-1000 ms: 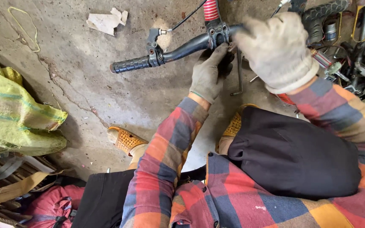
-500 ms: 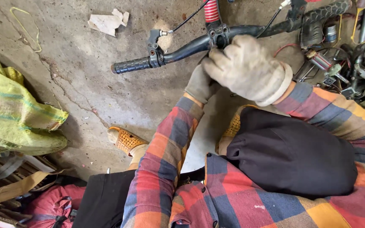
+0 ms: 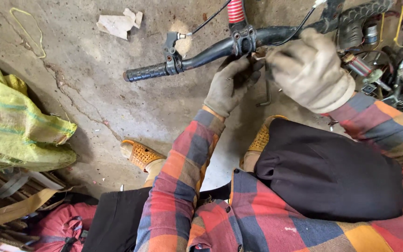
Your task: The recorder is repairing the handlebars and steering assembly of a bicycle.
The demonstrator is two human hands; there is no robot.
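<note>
Handlebar: a black, gently curved metal tube (image 3: 220, 46) lying across the top of the view just above the concrete floor, near both hands
Grip: a knurled black rubber sleeve (image 3: 146, 72) on the bar's outer end, with a dark lever clamp (image 3: 172, 52) just beside it and a thin cable running up from it
Stem clamp: a blocky black metal bracket (image 3: 242, 39) around the bar's middle, under a ribbed red-and-white coil (image 3: 235, 10)
Left hand: in a worn grey fabric glove (image 3: 232, 86), fingers curled up against the underside of the stem clamp; what they pinch I cannot tell
Right hand: in a thick, pale, soiled work glove (image 3: 309, 70), closed into a fist just right of the clamp, around something hidden by the glove
Hex key: a thin L-shaped steel rod (image 3: 267, 95) hanging between the two hands
Floor: rough cracked grey concrete (image 3: 94, 93)
Sack: woven yellow-green plastic (image 3: 15, 126), crumpled, well apart at the left
Sandals: orange perforated rubber (image 3: 141, 154)
Parts pile: tangled metal pieces and wires (image 3: 392, 60) at the right
</note>
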